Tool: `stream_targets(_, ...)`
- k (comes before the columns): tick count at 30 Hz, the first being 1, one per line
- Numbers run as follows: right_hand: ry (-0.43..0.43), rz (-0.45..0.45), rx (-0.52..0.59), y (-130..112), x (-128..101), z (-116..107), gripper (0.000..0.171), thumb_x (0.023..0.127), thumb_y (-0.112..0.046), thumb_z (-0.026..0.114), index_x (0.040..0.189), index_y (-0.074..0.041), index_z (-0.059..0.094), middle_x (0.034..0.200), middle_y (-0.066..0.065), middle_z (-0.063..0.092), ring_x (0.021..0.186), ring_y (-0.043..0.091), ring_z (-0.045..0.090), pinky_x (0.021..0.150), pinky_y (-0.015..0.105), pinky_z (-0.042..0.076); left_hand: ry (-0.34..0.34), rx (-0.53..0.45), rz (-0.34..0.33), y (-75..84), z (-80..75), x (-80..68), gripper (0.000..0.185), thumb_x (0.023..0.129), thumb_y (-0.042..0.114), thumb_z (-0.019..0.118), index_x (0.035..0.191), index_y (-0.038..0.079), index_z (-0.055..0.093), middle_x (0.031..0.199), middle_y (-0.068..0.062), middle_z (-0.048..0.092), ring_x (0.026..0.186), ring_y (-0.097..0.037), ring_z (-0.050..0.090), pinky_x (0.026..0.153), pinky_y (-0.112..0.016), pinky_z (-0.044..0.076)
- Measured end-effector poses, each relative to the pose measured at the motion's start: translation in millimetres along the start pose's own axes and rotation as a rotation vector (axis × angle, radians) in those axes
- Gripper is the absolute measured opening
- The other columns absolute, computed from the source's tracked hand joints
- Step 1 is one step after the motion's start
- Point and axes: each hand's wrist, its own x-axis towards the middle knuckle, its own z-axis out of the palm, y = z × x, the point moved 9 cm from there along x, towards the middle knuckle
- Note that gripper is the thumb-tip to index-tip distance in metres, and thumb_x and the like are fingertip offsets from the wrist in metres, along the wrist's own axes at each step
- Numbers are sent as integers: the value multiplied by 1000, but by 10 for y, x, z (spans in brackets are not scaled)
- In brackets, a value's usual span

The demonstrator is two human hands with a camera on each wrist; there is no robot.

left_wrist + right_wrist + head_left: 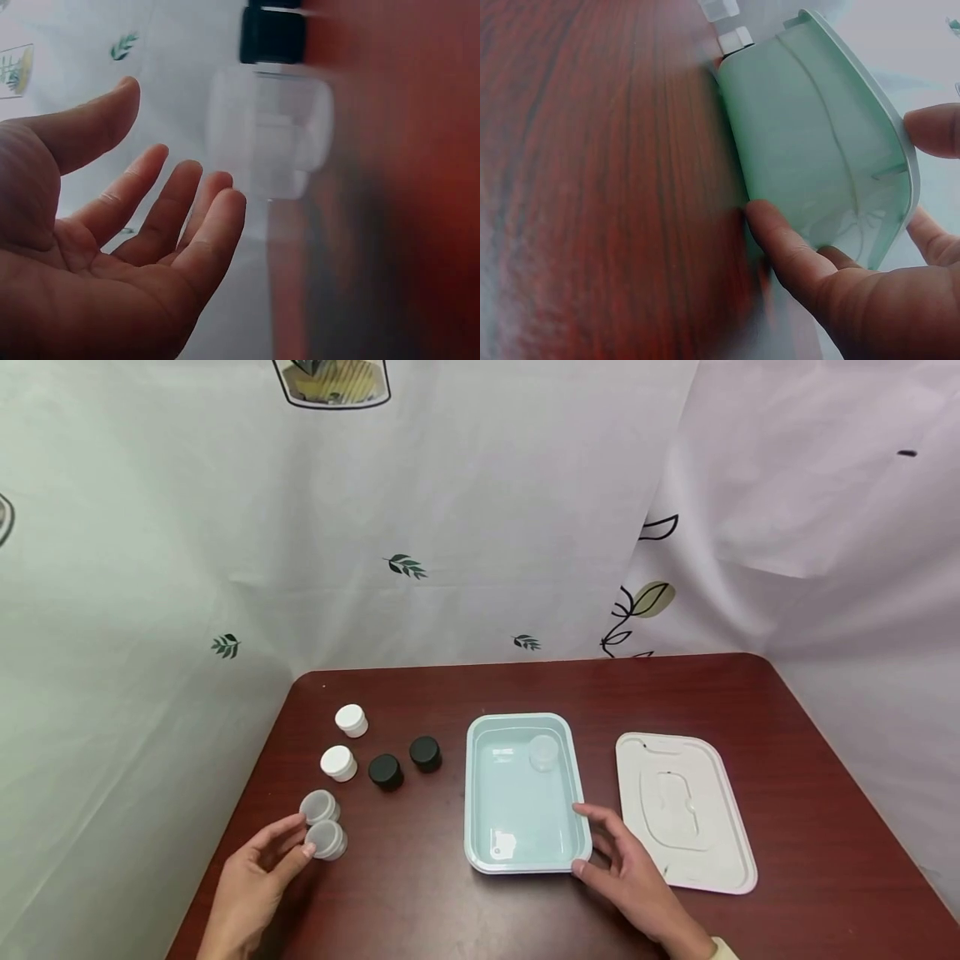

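My left hand (251, 881) is beside two small clear jars with frosted lids, the nearer jar (326, 840) and the farther jar (319, 807). Its thumb and fingers are apart, with the fingertips right by the jars. In the left wrist view, nothing lies between the thumb and the loosely bent fingers (217, 232). A pale blue plastic tub (525, 827) stands on the table, and my right hand (630, 872) holds its near right corner. In the right wrist view, its fingers spread along the tub's wall and rim. One clear jar (543, 752) is inside the tub.
Two white-lidded jars, one nearer (339, 763) and one farther (351, 720), stand beyond the clear ones. Beside them are two black jars, left (386, 772) and right (426, 754). A white lid (686, 810) lies right of the tub. Patterned cloth (480, 510) hangs behind the dark red table (405, 893).
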Motion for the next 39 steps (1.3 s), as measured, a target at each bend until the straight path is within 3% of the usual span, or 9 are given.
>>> stream_targets(7, -2, 5, -3, -6, 15, 11, 65, 95, 8, 68, 153, 7, 39, 153, 31, 41, 130, 21, 65, 91, 28, 62, -58, -3, -92, -211, 111, 18, 66, 93, 25, 85, 150, 9, 55, 146, -14, 62, 104, 19, 55, 82, -14, 57)
stream_targets(11, 2, 15, -8, -6, 15, 16, 65, 96, 8, 69, 153, 6, 39, 153, 33, 41, 131, 20, 65, 91, 28, 62, -79, -44, -71, -239, 136, 7, 67, 91, 18, 86, 149, 5, 55, 124, 11, 70, 103, 15, 58, 81, -16, 57)
stream_targets(14, 6, 23, -11, -1, 9, 16, 65, 96, 7, 69, 153, 5, 39, 152, 33, 41, 131, 19, 65, 91, 29, 62, -87, -70, -32, -224, 140, 1, 67, 89, 12, 86, 147, 3, 54, 109, 28, 66, 104, 12, 61, 80, -17, 58)
stream_targets(24, -2, 27, 1, 9, -4, 25, 64, 97, 6, 68, 154, 5, 39, 153, 30, 42, 132, 19, 64, 92, 29, 61, -98, -101, -19, -252, 169, 17, 65, 90, 9, 85, 145, 1, 51, 110, 27, 64, 103, 10, 63, 81, -17, 58)
stream_targets(28, -7, 28, 7, 16, -8, 32, 64, 97, 6, 68, 154, 6, 38, 154, 30, 42, 132, 19, 64, 93, 29, 61, -98, -82, -41, -280, 176, 25, 65, 91, 9, 84, 145, 1, 50, 116, 16, 66, 101, 9, 63, 81, -16, 58)
stream_targets(34, -7, 21, 9, 8, -15, 36, 64, 97, 7, 67, 154, 6, 38, 153, 29, 43, 132, 19, 64, 93, 29, 61, -127, -32, -68, -276, 214, 30, 67, 94, 15, 82, 151, 3, 49, 142, -19, 61, 102, 11, 61, 83, -17, 57)
stream_targets(39, -3, 18, 13, 0, -19, 39, 64, 97, 7, 68, 154, 7, 38, 152, 28, 44, 130, 18, 65, 92, 28, 61, -158, 18, -80, -272, 251, 20, 68, 96, 20, 80, 155, 5, 49, 150, -24, 56, 105, 14, 54, 86, -13, 54)
